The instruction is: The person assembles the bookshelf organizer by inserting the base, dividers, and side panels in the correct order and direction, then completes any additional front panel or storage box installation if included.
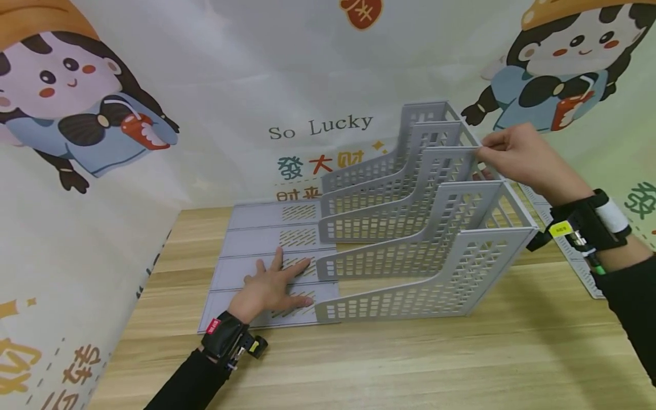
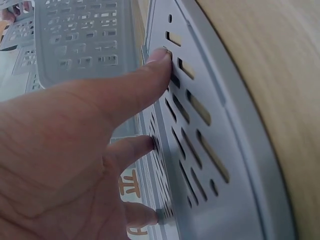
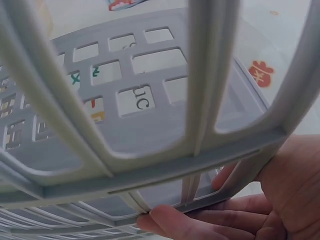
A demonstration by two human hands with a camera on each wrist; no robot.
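Observation:
A grey plastic file rack (image 1: pixel 484 273) with several tall lattice dividers stands upright on the wooden table. From its left side extends a flat grey slotted panel (image 1: pixel 228 267). My left hand (image 1: pixel 266 291) lies on this panel with fingers spread; in the left wrist view its thumb and fingertips touch the slotted surface (image 2: pixel 235 170). At the rack's tall back end, my right hand (image 1: pixel 530 162) grips the top edge between thumb and fingers. The right wrist view shows those fingers (image 3: pixel 185 225) curled around a bar of the back frame (image 3: pixel 165 172).
Another pale slotted panel (image 1: pixel 579 259) lies on the table (image 1: pixel 410 364) at the right, partly behind my right forearm. A printed cloth (image 1: pixel 220 74) with cartoon figures and lettering hangs behind the table and along its left side.

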